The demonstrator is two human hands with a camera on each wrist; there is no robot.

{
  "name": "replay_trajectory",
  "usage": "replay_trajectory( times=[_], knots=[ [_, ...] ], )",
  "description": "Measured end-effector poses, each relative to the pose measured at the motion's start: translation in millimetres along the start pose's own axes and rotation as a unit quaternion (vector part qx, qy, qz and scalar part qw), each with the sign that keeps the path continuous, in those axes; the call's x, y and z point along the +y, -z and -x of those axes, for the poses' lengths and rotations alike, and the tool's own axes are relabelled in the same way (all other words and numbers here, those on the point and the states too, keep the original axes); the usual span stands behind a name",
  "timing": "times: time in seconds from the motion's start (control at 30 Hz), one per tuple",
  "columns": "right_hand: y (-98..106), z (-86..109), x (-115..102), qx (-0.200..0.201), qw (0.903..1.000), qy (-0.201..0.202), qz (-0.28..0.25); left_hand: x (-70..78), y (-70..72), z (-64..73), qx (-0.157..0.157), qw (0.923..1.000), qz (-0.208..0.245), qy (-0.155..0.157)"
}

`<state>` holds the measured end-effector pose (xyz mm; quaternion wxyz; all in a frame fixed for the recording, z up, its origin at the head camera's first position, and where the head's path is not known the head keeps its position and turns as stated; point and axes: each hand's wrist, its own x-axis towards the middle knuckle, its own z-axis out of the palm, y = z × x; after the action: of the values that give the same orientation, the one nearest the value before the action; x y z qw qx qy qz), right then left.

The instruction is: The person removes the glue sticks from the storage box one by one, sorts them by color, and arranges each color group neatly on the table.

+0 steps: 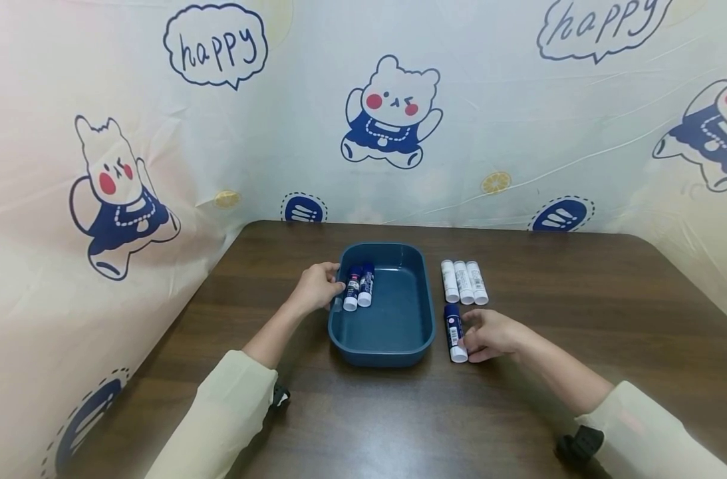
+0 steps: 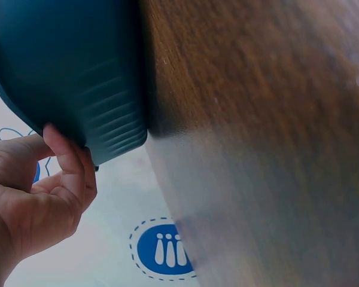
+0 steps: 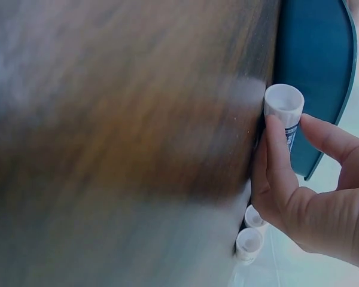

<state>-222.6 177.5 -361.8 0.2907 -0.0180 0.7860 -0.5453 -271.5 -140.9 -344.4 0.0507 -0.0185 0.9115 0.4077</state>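
Note:
A dark blue-green plastic tray stands on the table, and my left hand grips the rim on its left side. In the left wrist view the left fingers are bent against the tray's outer wall. Two blue-and-white glue sticks lie side by side in the tray's left part, one glue stick nearest the wall and another glue stick beside it. Right of the tray, my right hand pinches a third blue glue stick between thumb and fingers, its white end facing the right wrist camera.
Three white sticks lie in a row on the table, just beyond my right hand. The brown wooden table reaches back to a pale curtain printed with cartoon bears.

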Motion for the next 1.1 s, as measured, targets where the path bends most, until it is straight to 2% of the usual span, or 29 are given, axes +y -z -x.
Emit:
replay_trajectory(
  times=[0.73,1.1],
  knots=[
    [1.4,0.4,0.0,0.001,1.0000,-0.003,-0.003,1.2,0.9,0.8,-0.005,1.0000,-0.002,0.001],
    [10.2,3.9,-12.7,0.005,0.9999,-0.010,0.010,1.4,0.5,0.5,-0.004,1.0000,-0.002,0.001]
  ],
)
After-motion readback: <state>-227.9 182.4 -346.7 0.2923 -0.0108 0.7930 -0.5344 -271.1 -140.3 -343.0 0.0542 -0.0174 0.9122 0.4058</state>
